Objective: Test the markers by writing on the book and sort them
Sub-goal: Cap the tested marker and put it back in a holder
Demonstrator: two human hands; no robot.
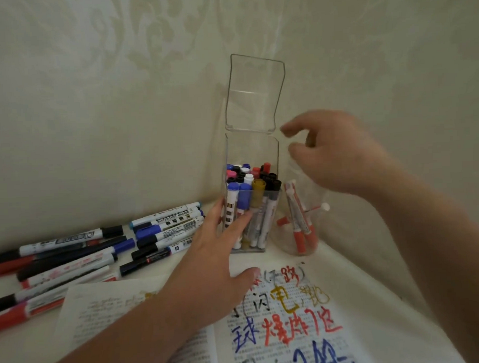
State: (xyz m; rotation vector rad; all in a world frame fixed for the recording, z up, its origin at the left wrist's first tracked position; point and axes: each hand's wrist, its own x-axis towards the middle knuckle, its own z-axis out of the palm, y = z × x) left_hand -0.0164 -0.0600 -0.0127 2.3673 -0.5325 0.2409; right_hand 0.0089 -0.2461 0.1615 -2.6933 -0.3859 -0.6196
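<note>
A tall clear box (pixel 270 152) with its lid flipped up stands against the wall, packed with upright markers (pixel 250 181) in blue, black, red, white, pink and gold. My left hand (pixel 216 251) rests its straight fingers against the box's lower front left, thumb spread above the book. My right hand (pixel 338 155) hovers at the box's upper right corner, fingers curled, thumb and index finger apart with nothing visible between them. A clear round jar (pixel 315 241) under that hand holds red markers (pixel 300 228). The open book (pixel 283 322) lies in front, covered in coloured test writing.
Several loose markers (pixel 80 259) in black, blue and red lie in a pile on the white cloth at the left. The patterned wall (pixel 119 104) stands close behind the box and jar. The book's left page (pixel 106 310) shows faint marks.
</note>
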